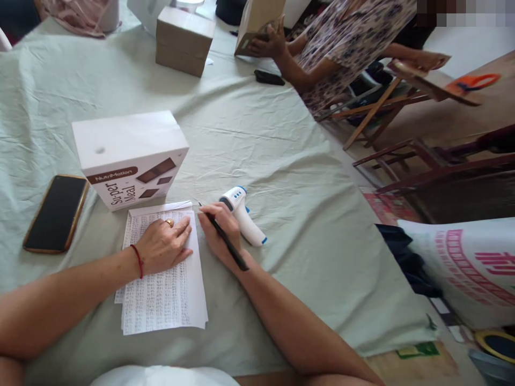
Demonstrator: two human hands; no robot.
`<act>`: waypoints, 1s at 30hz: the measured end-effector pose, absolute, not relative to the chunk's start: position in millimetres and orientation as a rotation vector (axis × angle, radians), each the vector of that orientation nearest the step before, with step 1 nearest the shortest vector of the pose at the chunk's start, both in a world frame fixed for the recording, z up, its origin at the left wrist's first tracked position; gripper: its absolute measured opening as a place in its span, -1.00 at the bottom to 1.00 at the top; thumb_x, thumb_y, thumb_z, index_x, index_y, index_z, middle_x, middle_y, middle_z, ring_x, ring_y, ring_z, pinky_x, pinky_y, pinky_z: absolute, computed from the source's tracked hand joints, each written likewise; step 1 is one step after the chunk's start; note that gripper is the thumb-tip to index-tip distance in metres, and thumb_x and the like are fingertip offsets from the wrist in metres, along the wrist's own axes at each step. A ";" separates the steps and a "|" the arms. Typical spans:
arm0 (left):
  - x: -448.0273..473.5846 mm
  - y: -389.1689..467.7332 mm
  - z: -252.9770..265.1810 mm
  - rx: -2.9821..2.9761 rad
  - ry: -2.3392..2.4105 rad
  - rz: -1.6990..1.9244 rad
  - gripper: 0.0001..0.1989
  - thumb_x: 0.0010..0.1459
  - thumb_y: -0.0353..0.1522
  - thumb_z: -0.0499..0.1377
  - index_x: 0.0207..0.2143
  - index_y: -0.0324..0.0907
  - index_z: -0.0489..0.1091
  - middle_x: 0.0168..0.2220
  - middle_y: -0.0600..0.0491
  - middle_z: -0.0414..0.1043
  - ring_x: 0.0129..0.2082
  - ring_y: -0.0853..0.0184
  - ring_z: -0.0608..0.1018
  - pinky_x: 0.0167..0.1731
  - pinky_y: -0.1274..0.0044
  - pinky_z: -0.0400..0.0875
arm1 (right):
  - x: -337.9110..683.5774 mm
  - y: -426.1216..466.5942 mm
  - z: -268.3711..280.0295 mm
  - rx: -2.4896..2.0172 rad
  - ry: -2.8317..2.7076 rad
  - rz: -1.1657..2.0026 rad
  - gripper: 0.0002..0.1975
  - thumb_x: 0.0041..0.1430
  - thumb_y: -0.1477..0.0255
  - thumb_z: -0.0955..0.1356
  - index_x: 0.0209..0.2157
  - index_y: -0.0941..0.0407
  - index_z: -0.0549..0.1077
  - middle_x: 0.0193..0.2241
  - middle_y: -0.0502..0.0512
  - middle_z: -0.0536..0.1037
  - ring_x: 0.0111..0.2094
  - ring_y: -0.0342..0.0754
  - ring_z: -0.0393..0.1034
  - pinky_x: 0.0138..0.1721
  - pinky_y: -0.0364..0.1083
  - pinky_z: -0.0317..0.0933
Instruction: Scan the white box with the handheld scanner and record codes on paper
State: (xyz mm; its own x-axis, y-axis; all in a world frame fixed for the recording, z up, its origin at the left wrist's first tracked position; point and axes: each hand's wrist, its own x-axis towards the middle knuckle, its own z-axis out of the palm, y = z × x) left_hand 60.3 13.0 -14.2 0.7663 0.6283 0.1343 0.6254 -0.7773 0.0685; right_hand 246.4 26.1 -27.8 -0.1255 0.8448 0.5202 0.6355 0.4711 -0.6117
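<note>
My left hand [167, 245] lies flat on the sheets of paper [161, 300], which are covered in rows of small handwriting. Its fingers are stretched towards the right edge of the top sheet. Just right of the paper, my right hand [221, 230] grips a black pen [225, 241], its tip pointing up and left over the cloth. Close behind that hand lies a white and blue infrared thermometer [245, 217], partly hidden by the fingers. A white NutriMotion box [131, 139] stands at the far edge of the paper.
A smartphone [56, 214] lies at the left on the green tablecloth [289, 214]. Farther back are a cardboard box [183, 43] and a dark case [269, 78]. Another person's hands [273, 43] hold a brown box [257, 21]. Wooden chairs [402, 155] and a printed sack [462, 268] stand at the right.
</note>
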 end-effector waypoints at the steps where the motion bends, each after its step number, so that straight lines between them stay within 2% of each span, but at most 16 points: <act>1: 60.0 12.9 -13.7 2.921 1.050 0.237 -0.55 0.26 -0.22 0.11 0.06 -0.35 0.36 0.18 -0.22 0.33 -0.25 0.16 0.55 -0.28 0.32 0.44 | 248.2 24.3 -24.4 -1.229 -1.964 0.266 -0.86 0.30 0.45 0.22 -0.22 0.06 0.40 -0.31 0.11 0.49 -0.25 -0.01 0.40 -0.19 -0.04 0.30; 4: 58.3 12.6 -12.3 2.884 1.082 0.273 -0.59 0.24 -0.22 0.12 0.03 -0.30 0.38 0.16 -0.21 0.35 -0.21 0.16 0.56 -0.24 0.32 0.46 | 253.4 16.0 -12.7 -1.290 -2.257 0.076 -0.75 0.29 0.57 0.18 -0.16 0.11 0.45 -0.31 0.17 0.48 -0.26 0.03 0.37 -0.23 -0.03 0.25; 10: 52.7 17.0 -12.0 2.796 1.085 0.402 -0.73 0.29 -0.37 0.02 -0.03 -0.24 0.41 0.10 -0.14 0.42 -0.16 0.21 0.59 -0.22 0.38 0.50 | 250.4 -8.8 0.2 -1.404 -2.520 -0.254 -0.78 0.20 0.64 0.27 -0.44 0.12 0.47 -0.47 0.13 0.43 -0.42 -0.01 0.25 -0.36 -0.03 0.02; 14: 48.5 21.3 -4.4 2.687 1.015 0.369 -0.72 0.31 -0.43 -0.01 -0.02 -0.24 0.40 0.15 -0.11 0.38 0.00 0.24 0.54 -0.05 0.42 0.47 | 241.3 -19.5 1.8 -1.307 -2.513 -0.188 -0.83 0.14 0.64 0.31 -0.39 0.12 0.50 -0.42 0.13 0.46 -0.37 0.00 0.26 -0.33 -0.02 0.03; 17: 42.3 20.6 17.5 2.673 0.951 0.248 -0.72 0.30 -0.40 0.05 0.02 -0.24 0.37 0.15 -0.12 0.37 0.04 0.24 0.51 0.00 0.44 0.44 | 235.9 -23.9 1.1 -1.035 -2.502 0.006 -0.83 0.12 0.59 0.32 -0.29 0.10 0.52 -0.23 0.15 0.50 -0.20 0.03 0.31 -0.13 0.02 0.10; 19: 32.4 17.9 42.3 2.690 0.916 0.106 -0.73 0.27 -0.35 0.11 0.00 -0.22 0.38 0.06 -0.12 0.46 -0.04 0.23 0.56 -0.10 0.45 0.47 | 233.5 -25.1 -1.5 -0.892 -2.503 0.116 -0.90 0.17 0.51 0.34 -0.31 0.10 0.51 -0.18 0.14 0.50 -0.18 0.01 0.33 -0.05 0.05 0.11; 20: 24.7 16.4 56.6 2.692 0.916 0.021 -0.74 0.25 -0.33 0.14 -0.03 -0.20 0.40 -0.04 -0.09 0.51 -0.11 0.23 0.58 -0.18 0.47 0.48 | 232.7 -25.3 -3.2 -0.864 -2.509 0.151 -0.94 0.19 0.47 0.36 -0.33 0.10 0.51 -0.18 0.13 0.51 -0.20 0.00 0.34 -0.05 0.04 0.13; 22: 3.4 14.3 84.6 2.679 1.035 -0.118 -0.80 0.27 -0.24 0.13 -0.22 -0.17 0.46 -0.31 -0.01 0.57 -0.32 0.24 0.60 -0.36 0.50 0.44 | 231.7 -25.1 -6.3 -0.873 -2.529 0.189 -0.89 0.18 0.38 0.42 -0.39 0.12 0.48 -0.19 0.13 0.51 -0.24 -0.02 0.35 -0.09 0.02 0.17; 24: -23.1 15.7 105.0 2.678 1.350 -0.216 -0.56 0.28 -0.06 0.06 -0.52 -0.15 0.40 -0.58 0.04 0.45 -0.54 0.25 0.53 -0.52 0.50 0.32 | 231.3 -25.0 -7.6 -0.913 -2.538 0.192 -0.83 0.12 0.35 0.47 -0.42 0.12 0.47 -0.18 0.12 0.52 -0.22 -0.01 0.35 -0.11 0.01 0.19; 26: -49.0 22.3 112.1 2.651 1.686 -0.194 -0.46 0.18 0.08 0.08 -0.61 -0.14 0.33 -0.63 0.03 0.39 -0.58 0.24 0.48 -0.54 0.48 0.29 | 231.0 -25.2 -6.9 -0.939 -2.530 0.177 -0.81 0.07 0.36 0.50 -0.41 0.12 0.47 -0.20 0.12 0.52 -0.17 0.02 0.35 -0.09 0.02 0.20; 28: -68.1 33.8 106.7 2.604 1.916 -0.096 -0.49 0.15 0.10 0.11 -0.55 -0.14 0.37 -0.64 0.07 0.37 -0.58 0.24 0.47 -0.50 0.44 0.32 | 230.8 -25.5 -5.8 -0.939 -2.522 0.173 -0.81 0.06 0.36 0.51 -0.36 0.12 0.48 -0.18 0.13 0.52 -0.12 0.06 0.34 -0.04 0.05 0.20; 30: -77.3 47.7 94.4 2.547 2.000 0.027 -0.56 0.06 0.09 0.20 -0.32 -0.09 0.48 -0.57 0.05 0.44 -0.50 0.16 0.52 -0.46 0.37 0.38 | 230.8 -25.7 -5.8 -0.922 -2.518 0.189 -0.81 0.08 0.36 0.50 -0.32 0.12 0.48 -0.15 0.16 0.51 -0.09 0.08 0.34 0.00 0.07 0.20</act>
State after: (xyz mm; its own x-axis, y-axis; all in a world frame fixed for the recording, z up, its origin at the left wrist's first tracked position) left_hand -77.3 47.7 94.4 0.2390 0.9683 0.0732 0.9699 -0.2344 -0.0660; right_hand 230.8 -25.7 -5.8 -0.6754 0.6410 0.3646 0.5793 0.7671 -0.2756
